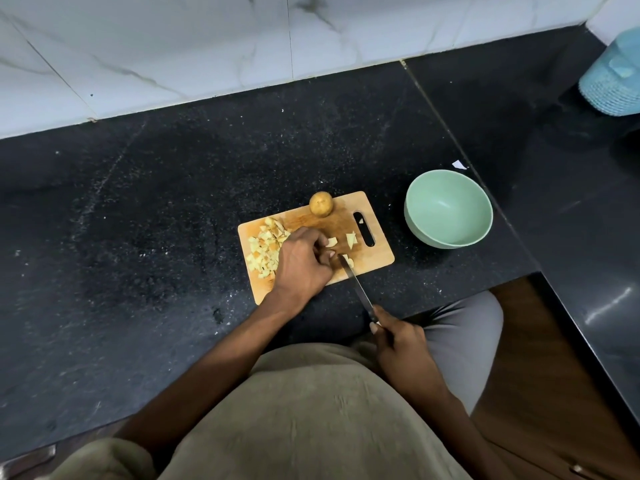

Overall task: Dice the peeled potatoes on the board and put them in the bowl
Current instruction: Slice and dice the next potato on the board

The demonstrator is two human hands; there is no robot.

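Note:
A wooden cutting board [377, 259] lies on the black counter. A heap of diced potato [265, 249] covers its left part. One whole peeled potato [321, 203] stands at its far edge. A few loose pieces [350, 239] lie near the handle slot. My left hand [300, 263] rests on the board with curled fingers over a small piece by the blade; what it holds is hidden. My right hand [398, 344] grips the handle of a knife [356, 287], whose tip sits on the board beside my left fingers. The pale green bowl [448, 211] stands empty to the right of the board.
A white marble-tiled wall runs along the back of the counter. A light blue woven object [614, 76] sits at the far right. A small white scrap [459, 164] lies behind the bowl. The counter turns a corner on the right, by my legs.

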